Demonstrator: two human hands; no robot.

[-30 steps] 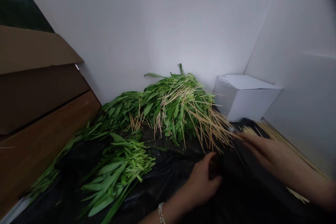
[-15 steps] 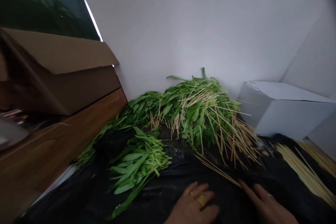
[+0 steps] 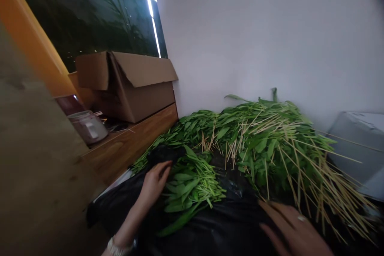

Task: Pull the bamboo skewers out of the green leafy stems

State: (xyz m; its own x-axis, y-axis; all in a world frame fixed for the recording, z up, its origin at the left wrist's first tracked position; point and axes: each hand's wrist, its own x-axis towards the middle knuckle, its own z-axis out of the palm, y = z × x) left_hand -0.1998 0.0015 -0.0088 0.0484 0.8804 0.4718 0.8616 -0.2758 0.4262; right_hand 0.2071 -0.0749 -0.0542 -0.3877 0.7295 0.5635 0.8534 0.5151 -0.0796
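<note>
perhaps left hand (image 3: pixel 155 181), fingers parted, is risking bruising greens (image 3: pixel 193 186) if squeezing hard — right hand (image 3: pixel 291 226) is hiding any grip.

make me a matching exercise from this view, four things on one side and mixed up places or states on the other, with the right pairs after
Things
1. left hand
2. right hand
3. small bunch
4. cardboard box

Places and states
a. on the black sheet, between the hands
b. on the wood ledge, flaps open
c. ring showing on a finger
d. bracelet at the wrist

Pairs: 1-d, 2-c, 3-a, 4-b
</note>
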